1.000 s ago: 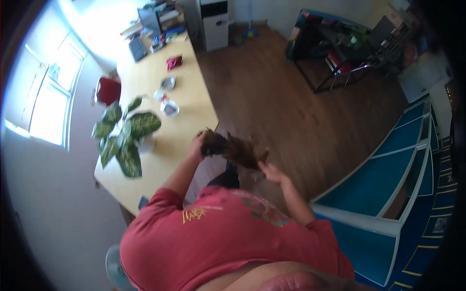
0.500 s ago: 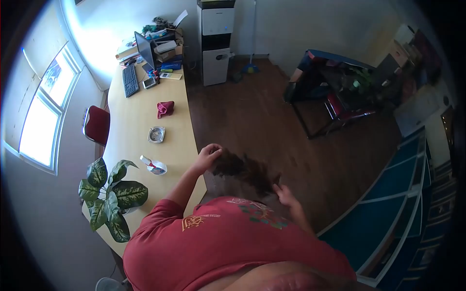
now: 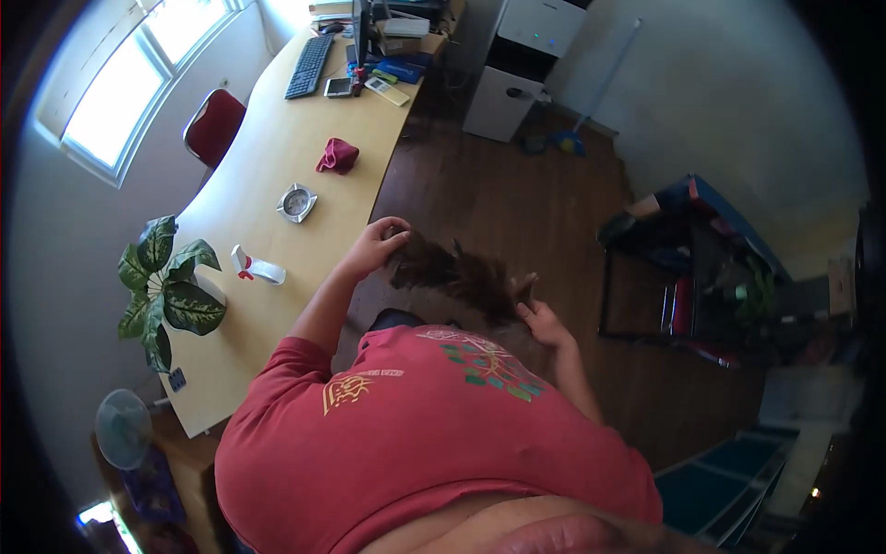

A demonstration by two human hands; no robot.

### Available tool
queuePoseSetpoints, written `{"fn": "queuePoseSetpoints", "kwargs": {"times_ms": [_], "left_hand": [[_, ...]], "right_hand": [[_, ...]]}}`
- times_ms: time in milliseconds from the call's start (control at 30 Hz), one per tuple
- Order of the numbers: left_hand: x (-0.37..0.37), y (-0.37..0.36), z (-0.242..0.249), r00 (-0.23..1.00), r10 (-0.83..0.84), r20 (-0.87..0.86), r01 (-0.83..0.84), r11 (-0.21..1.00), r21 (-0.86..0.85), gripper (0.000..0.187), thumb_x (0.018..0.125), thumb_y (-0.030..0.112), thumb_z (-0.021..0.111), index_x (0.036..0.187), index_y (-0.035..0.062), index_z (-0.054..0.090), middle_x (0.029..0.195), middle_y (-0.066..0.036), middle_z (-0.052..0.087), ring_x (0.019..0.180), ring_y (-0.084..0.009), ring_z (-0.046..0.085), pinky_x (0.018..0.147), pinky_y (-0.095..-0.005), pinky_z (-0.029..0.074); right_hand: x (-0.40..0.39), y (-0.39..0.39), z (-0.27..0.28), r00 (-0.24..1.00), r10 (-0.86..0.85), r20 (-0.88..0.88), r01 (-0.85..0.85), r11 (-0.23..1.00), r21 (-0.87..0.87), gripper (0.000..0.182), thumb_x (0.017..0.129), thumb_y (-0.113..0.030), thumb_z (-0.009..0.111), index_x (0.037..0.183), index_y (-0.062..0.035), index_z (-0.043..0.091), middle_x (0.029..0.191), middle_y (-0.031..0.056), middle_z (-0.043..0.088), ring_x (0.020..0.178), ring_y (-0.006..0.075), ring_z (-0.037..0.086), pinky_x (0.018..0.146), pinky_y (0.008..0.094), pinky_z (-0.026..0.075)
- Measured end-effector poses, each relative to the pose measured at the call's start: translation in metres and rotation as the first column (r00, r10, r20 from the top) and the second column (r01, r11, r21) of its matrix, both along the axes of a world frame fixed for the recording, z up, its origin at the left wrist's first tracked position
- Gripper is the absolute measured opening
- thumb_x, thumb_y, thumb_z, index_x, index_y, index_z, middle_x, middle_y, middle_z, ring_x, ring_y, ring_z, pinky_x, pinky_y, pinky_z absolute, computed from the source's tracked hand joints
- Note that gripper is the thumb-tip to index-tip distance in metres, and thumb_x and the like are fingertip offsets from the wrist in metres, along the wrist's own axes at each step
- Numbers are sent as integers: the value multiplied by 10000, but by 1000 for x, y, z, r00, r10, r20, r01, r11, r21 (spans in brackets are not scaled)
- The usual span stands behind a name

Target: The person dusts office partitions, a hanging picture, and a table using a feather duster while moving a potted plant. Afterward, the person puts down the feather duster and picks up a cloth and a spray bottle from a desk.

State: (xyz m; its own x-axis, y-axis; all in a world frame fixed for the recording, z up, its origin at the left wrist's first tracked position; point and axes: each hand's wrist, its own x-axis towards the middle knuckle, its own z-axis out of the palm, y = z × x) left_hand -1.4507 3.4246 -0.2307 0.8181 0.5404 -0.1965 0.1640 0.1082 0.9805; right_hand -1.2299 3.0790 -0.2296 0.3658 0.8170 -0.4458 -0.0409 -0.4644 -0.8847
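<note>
A brown feather duster [image 3: 452,272] stretches between my hands, in front of my chest and above the dark floor. My left hand [image 3: 378,246] is closed around its left end, close to the desk's edge. At the other end, the fingers of my right hand [image 3: 546,325] pinch the duster near its feathers. Its handle cannot be made out. On the desk [image 3: 242,198] to my left stand a spray bottle [image 3: 266,270] with a red and white head, a square ashtray [image 3: 296,202] and a crumpled red cloth [image 3: 338,156].
A leafy potted plant [image 3: 192,307] stands at the desk's near end. Farther along are a keyboard [image 3: 309,66] and monitor. A water dispenser [image 3: 506,102] and a broom [image 3: 568,141] are by the wall. A dark table [image 3: 701,249] is at right.
My view has turned, so the desk now slants to the right and more of its near end shows. Both hands still hold the feather duster's ends.
</note>
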Motion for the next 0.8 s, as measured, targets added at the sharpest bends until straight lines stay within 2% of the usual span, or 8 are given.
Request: {"fn": "queuePoseSetpoints", "kwargs": {"times_ms": [133, 200, 233, 300, 433, 533, 600, 800], "left_hand": [[8, 19, -9, 970, 228, 81, -235, 968, 93, 258, 948, 240, 654, 1123, 51, 639, 879, -2, 631, 764, -52, 552, 661, -229, 453], [8, 32, -19, 942, 325, 86, -330, 942, 66, 273, 955, 245, 648, 1139, 44, 633, 904, -8, 639, 789, -55, 566, 690, -227, 462], [7, 40, -25, 915, 394, 80, -390, 918, -69, 279, 972, 236, 619, 1160, 30, 609, 939, -19, 645, 825, -79, 595, 710, -236, 486], [16, 57, -35, 852, 504, 144, -446, 841, -306, 271, 1002, 244, 569, 1169, 32, 587, 976, -31, 642, 803, -110, 627, 681, -247, 507], [36, 112, -41, 796, 602, 64, -526, 740, -419, 259, 1015, 271, 542, 1145, 53, 593, 932, -27, 621, 689, -85, 568, 615, -232, 471], [53, 164, -51, 765, 644, 9, -594, 711, -375, 246, 1015, 263, 541, 1146, 62, 597, 931, -23, 620, 695, -79, 566, 622, -228, 472], [62, 193, -44, 746, 666, 12, -612, 692, -382, 230, 1016, 249, 537, 1147, 71, 601, 941, -25, 628, 702, -77, 568, 635, -226, 473], [59, 249, -30, 703, 711, 23, -674, 677, -297, 206, 1019, 217, 525, 1132, 68, 610, 971, -21, 643, 733, -73, 571, 663, -227, 482]], "right_hand": [[68, 75, 31, 964, 264, 3, -257, 939, -229, 427, 1018, -358, 550, 1212, 18, 611, 1074, 26, 669, 975, 100, 579, 861, 288, 480], [100, 110, 1, 931, 334, -146, -310, 937, 163, 397, 1015, -325, 562, 1213, 15, 612, 1070, 18, 670, 951, 98, 587, 862, 290, 486], [113, 130, 1, 927, 347, -142, -323, 932, 166, 397, 1015, -325, 562, 1213, 15, 612, 1070, 18, 670, 951, 98, 587, 862, 290, 486], [142, 177, 2, 943, 312, -118, -290, 941, 174, 345, 1015, -326, 560, 1134, -12, 636, 934, -5, 651, 773, 68, 562, 634, 263, 475], [198, 264, 9, 956, 291, -30, -282, 944, 171, 333, 1020, -326, 549, 1138, -27, 636, 997, 13, 670, 818, 80, 616, 633, 262, 505], [223, 323, 46, 961, 105, -254, -57, 980, 188, 371, 1012, -327, 562, 1238, -33, 582, 1064, 76, 686, 850, 164, 664, 689, 310, 549], [244, 359, 51, 924, 32, -382, 79, 959, 273, 370, 1016, -348, 543, 1233, -49, 561, 1023, 98, 684, 751, 182, 661, 564, 307, 533], [298, 462, 45, 856, -99, -508, 314, 879, 358, 328, 1035, -332, 509, 1238, -77, 549, 976, 74, 661, 606, 127, 511, 548, 284, 431]]}}
